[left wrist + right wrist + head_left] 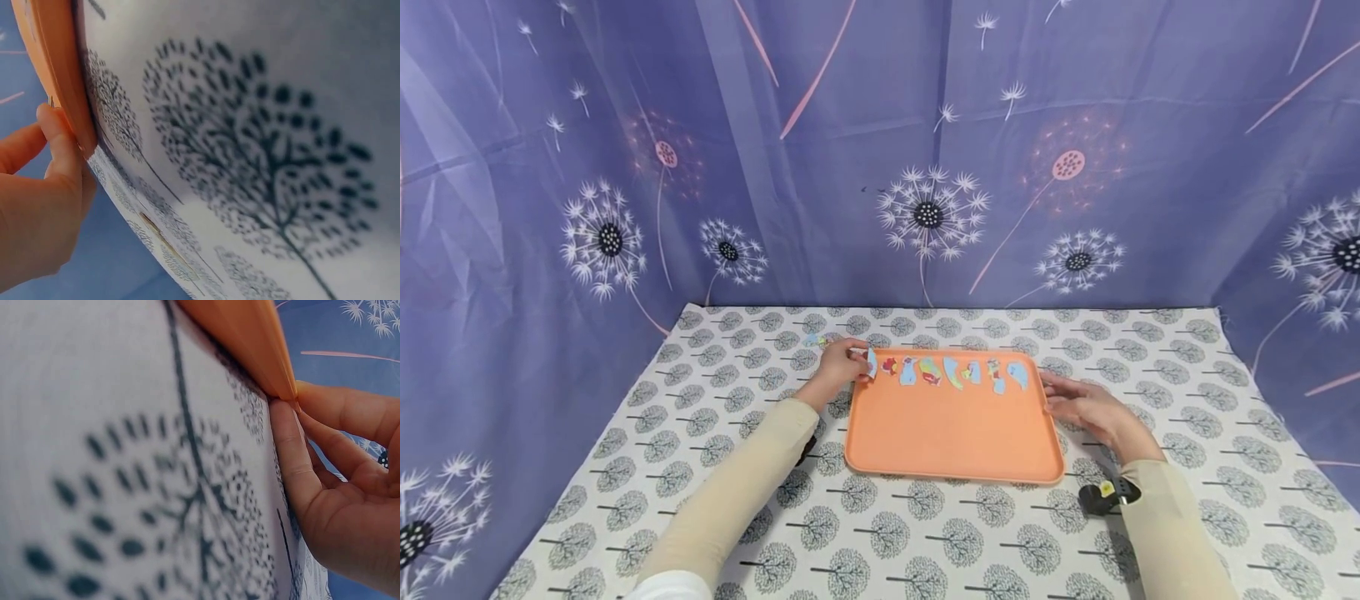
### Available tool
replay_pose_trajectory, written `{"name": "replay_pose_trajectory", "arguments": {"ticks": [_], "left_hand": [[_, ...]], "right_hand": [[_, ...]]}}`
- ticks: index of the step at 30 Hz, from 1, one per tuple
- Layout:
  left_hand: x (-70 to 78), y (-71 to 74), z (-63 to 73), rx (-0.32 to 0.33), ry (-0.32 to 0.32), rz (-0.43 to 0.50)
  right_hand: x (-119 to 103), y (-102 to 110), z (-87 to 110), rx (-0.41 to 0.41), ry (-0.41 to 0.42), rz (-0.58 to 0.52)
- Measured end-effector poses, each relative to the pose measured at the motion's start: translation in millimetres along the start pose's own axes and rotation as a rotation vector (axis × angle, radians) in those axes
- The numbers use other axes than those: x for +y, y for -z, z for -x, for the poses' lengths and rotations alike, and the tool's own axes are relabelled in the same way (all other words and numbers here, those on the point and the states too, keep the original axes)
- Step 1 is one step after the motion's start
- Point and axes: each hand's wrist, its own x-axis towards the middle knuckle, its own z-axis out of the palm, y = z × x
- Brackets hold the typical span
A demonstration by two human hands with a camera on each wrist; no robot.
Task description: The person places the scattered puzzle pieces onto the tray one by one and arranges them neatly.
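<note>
An orange tray point(955, 433) lies on the cloth, with several flat, irregular pieces in light blue, red and yellow, like puzzle pieces point(930, 371), in a row along its far side. At the row's left end my left hand point(841, 364) pinches a light blue puzzle piece point(871, 364). The left wrist view shows the thumb and a finger together over the tray's rim point(72, 81), with the piece's thin edge just visible. My right hand point(1092, 410) holds the tray's right rim; in the right wrist view, thumb and forefinger point(340, 406) meet at that rim point(275, 369).
Another small blue and yellow piece point(815, 340) lies on the cloth beyond the left hand. Tree-patterned cloth point(917, 542) covers the table. A purple dandelion-print curtain point(850, 208) stands along the back and sides. A black wrist camera point(1101, 498) sits on the right wrist.
</note>
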Motion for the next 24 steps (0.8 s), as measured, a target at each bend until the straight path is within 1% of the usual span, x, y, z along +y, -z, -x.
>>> {"name": "replay_pose_trajectory", "arguments": {"ticks": [4,7,9,16,24], "left_hand": [[0.6,-4.9,-1.2,0.006,-0.008,-0.080],[1.0,-7.5,0.2,0.016,-0.011,-0.146],[1.6,-8.7,1.2,0.023,-0.014,-0.173],[5.6,-10.4,3.3,0.039,-0.054,-0.227],[6.1,-11.6,4.6,0.055,-0.059,-0.285]], "right_hand": [[0.4,0.9,-0.3,0.007,0.000,0.009],[1.2,1.8,-0.6,-0.003,-0.004,-0.004],[0.9,1.4,-0.5,-0.002,-0.002,-0.008],[-2.2,-0.1,0.9,0.013,0.012,0.017],[-1.4,-0.8,0.5,0.017,-0.013,-0.013]]}}
